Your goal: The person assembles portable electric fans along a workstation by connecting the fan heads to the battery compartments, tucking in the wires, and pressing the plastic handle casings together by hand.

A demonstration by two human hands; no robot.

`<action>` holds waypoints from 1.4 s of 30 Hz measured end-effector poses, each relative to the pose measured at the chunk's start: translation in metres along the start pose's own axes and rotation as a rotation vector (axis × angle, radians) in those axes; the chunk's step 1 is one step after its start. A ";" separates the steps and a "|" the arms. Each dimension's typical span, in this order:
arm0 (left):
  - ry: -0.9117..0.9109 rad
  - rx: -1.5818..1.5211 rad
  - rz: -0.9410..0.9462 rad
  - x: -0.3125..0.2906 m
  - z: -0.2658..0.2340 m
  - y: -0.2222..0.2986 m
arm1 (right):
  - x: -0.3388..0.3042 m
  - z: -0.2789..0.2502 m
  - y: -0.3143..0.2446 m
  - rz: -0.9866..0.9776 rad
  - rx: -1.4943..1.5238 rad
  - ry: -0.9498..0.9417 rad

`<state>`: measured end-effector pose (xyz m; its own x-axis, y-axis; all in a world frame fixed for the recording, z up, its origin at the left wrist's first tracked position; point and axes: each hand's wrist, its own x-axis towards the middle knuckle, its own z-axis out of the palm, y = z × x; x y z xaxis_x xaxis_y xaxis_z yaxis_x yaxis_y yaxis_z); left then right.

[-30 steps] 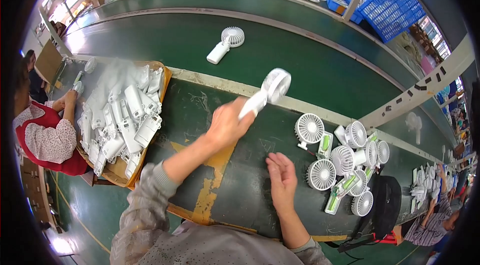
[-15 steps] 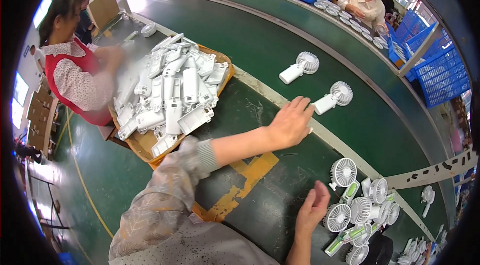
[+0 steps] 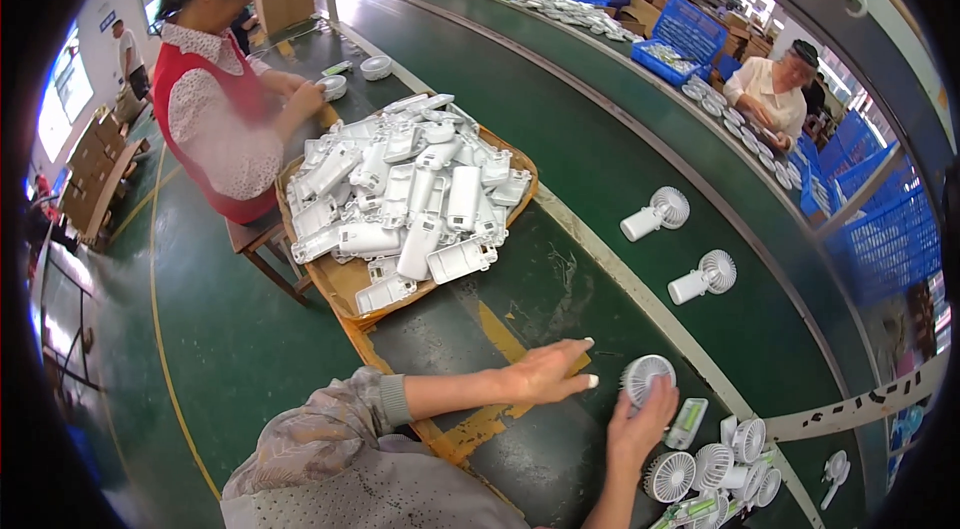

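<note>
My right hand [image 3: 643, 426] is closed on a white handheld fan [image 3: 648, 375], with its fingers at the edge of the round grille. Just right of it lies an open handle with a green part inside [image 3: 688, 423]; whether it joins this fan I cannot tell. My left hand [image 3: 548, 373] is over the table to the left, empty, thumb and forefinger apart, with white covers on those fingertips. Below and right of my right hand sits a cluster of white fans [image 3: 712, 467], some with green parts showing in their handles.
A cardboard tray [image 3: 340, 294] heaped with white handle shells [image 3: 400, 194] stands at the left. Two white fans [image 3: 655, 214] [image 3: 703, 277] lie on the green conveyor [image 3: 590, 149]. A co-worker in a red vest [image 3: 225, 99] works beyond the tray; another person [image 3: 775, 94] sits across the belt near blue crates [image 3: 685, 34].
My left hand has drawn back from beside the belt to over the table. My right hand has reached the fan and closed on it. The view has turned left.
</note>
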<state>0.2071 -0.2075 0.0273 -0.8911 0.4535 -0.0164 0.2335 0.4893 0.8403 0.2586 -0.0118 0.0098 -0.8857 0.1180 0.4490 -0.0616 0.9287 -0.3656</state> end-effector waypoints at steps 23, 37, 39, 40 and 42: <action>-0.010 -0.163 -0.095 -0.024 -0.037 0.004 | -0.050 -0.048 -0.037 0.035 0.037 -0.331; 0.087 -0.680 -0.107 0.006 -0.044 0.004 | -0.024 -0.056 -0.019 -0.019 0.096 -0.582; 0.063 -0.679 -0.106 0.006 -0.043 0.004 | -0.026 -0.059 -0.020 0.068 0.082 -0.659; 0.066 -0.696 -0.098 0.005 -0.042 0.007 | -0.029 -0.058 -0.018 0.090 0.078 -0.616; 0.069 -0.736 -0.089 0.004 -0.041 0.011 | -0.032 -0.055 -0.017 0.120 0.075 -0.575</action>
<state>0.1901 -0.2308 0.0588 -0.9227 0.3756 -0.0875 -0.1397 -0.1142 0.9836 0.3128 -0.0120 0.0463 -0.9945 -0.0085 -0.1047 0.0401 0.8908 -0.4527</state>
